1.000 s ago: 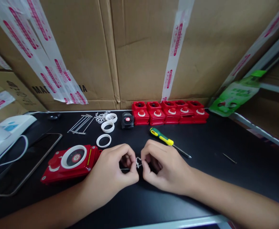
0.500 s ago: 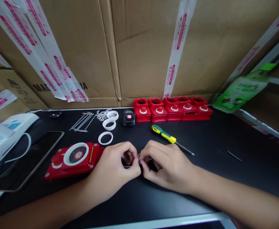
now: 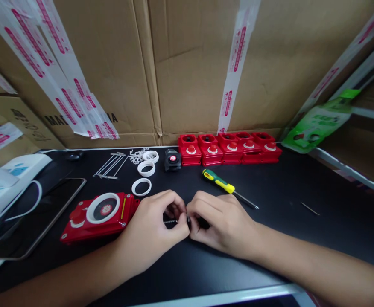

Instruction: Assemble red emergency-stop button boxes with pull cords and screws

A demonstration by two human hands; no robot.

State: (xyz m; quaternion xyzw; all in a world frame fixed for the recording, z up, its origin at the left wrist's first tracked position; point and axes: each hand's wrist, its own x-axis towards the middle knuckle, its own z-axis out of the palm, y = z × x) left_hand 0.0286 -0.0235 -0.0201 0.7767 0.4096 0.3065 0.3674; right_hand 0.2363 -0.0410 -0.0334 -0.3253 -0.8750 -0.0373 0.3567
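Note:
My left hand [image 3: 155, 226] and my right hand [image 3: 220, 221] meet knuckle to knuckle over the black table [image 3: 302, 238], both closed in a pinch. Between them they hold a thin metal pin [image 3: 170, 221]; a small white clip seen earlier between the fingertips is hidden by the fingers. Just left of my left hand lies a flat red device [image 3: 99, 215] with a white ring on its round window. A screwdriver [image 3: 220, 185] with a green and yellow handle lies just beyond my right hand.
At the back stand a row of red blocks [image 3: 230, 149], a black block [image 3: 172, 160], white rings [image 3: 141, 186], small white clips [image 3: 136, 155] and several metal pins [image 3: 110, 164]. A phone [image 3: 33, 217] and white box [image 3: 10, 175] lie left. Cardboard boxes [image 3: 190, 64] wall the back.
My hands have closed together. The small white clip that showed between the fingertips a second ago is covered by my fingers.

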